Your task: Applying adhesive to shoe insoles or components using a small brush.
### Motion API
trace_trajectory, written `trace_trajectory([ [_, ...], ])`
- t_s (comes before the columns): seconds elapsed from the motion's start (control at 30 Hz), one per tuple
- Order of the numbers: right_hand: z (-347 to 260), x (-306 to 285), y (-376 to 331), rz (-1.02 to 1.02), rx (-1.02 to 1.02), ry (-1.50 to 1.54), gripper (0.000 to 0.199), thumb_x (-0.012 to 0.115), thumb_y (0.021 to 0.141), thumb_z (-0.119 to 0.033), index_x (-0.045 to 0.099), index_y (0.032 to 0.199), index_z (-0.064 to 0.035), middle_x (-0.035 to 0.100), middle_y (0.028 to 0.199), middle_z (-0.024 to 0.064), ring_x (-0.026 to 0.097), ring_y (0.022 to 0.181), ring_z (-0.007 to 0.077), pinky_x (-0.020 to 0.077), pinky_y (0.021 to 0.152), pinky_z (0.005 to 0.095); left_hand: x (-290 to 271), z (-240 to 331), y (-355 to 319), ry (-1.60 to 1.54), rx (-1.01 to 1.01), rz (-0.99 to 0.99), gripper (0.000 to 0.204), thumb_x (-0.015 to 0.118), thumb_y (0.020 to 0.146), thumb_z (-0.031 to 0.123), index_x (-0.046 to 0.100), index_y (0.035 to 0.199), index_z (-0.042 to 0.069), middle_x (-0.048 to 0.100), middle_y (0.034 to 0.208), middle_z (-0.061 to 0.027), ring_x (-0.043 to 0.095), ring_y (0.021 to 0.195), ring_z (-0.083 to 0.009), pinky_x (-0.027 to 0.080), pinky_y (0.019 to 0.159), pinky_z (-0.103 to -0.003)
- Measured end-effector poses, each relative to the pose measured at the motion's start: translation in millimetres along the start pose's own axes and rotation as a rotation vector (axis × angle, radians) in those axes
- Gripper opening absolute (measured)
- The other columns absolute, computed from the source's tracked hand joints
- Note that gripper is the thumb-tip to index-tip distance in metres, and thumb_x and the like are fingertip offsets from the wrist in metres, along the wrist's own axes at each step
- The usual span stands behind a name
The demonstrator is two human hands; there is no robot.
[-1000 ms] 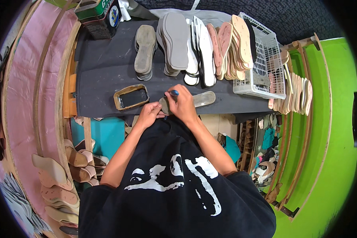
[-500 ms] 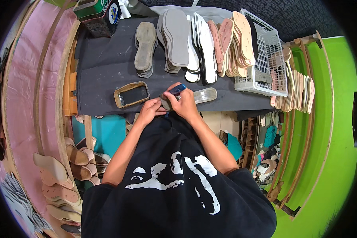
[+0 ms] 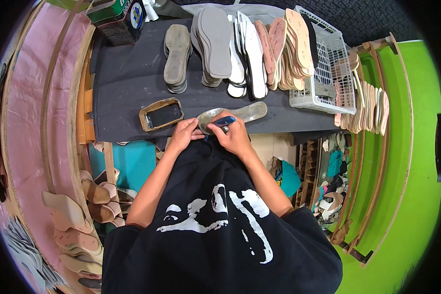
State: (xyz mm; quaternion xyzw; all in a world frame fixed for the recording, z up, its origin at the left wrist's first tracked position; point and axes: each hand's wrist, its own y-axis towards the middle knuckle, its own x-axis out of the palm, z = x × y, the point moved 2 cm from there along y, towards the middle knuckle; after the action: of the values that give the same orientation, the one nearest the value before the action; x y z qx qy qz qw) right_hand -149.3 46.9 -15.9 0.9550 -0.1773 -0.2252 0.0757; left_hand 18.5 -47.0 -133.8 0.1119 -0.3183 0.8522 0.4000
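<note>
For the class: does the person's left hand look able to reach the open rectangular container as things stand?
Probably yes: the open rectangular container stands close to the left hand, with only dark cloth visible between them, though that hand would likely have to let go of the shoe sole first.

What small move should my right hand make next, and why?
Perhaps guide the blue-handled tool in your right hand across the broad end of the grey sole: the tool sits over that end, and your left hand holds its edge.
</note>
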Motion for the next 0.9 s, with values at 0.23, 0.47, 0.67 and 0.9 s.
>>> trace_trajectory([
  [0.23,3.2,-2.6,-5.7,-0.005,-0.056,-0.051,0.014,0.080,0.090,-0.008,0.071,0.093,0.0018,0.072,0.089,0.0135,0.071,0.078,0.0305,0.0545,0.068,0.0367,-0.1,-0.6,3.1,0.043,-0.014,0.008,0.047,0.046,0.115,0.033,0.061,0.139,-0.005,0.073,0.125,-0.0148,0.077,0.102,-0.0256,0.064,0.091,-0.039],
  [0.47,8.3,-8.3,-9.8,0.030,0.020,-0.010,0.015,0.082,0.088,-0.009,0.072,0.090,0.0014,0.074,0.087,0.0128,0.073,0.077,0.0248,0.0544,0.070,0.0342,6.7,4.5,1.6,0.054,-0.023,0.060,0.048,0.046,0.115,0.033,0.061,0.139,-0.006,0.073,0.122,-0.0156,0.077,0.100,-0.0250,0.064,0.088,-0.038],
  [0.67,11.4,-3.9,-8.6,-0.012,-0.067,-0.007,0.013,0.082,0.087,-0.008,0.074,0.093,0.0006,0.074,0.088,0.0115,0.073,0.078,0.0242,0.0542,0.071,0.0336,8.7,5.2,0.6,0.119,0.009,0.089,0.047,0.046,0.115,0.032,0.064,0.136,-0.007,0.075,0.118,-0.0148,0.077,0.097,-0.0243,0.065,0.084,-0.036],
  [0.9,12.5,-11.3,-18.0,0.048,0.068,0.023,0.013,0.082,0.087,-0.008,0.073,0.093,0.0007,0.074,0.088,0.0116,0.072,0.078,0.0233,0.0537,0.070,0.0334,18.0,10.8,-2.3,0.113,0.023,0.112,0.047,0.046,0.115,0.032,0.065,0.134,-0.007,0.075,0.117,-0.0148,0.077,0.098,-0.0231,0.065,0.083,-0.035],
])
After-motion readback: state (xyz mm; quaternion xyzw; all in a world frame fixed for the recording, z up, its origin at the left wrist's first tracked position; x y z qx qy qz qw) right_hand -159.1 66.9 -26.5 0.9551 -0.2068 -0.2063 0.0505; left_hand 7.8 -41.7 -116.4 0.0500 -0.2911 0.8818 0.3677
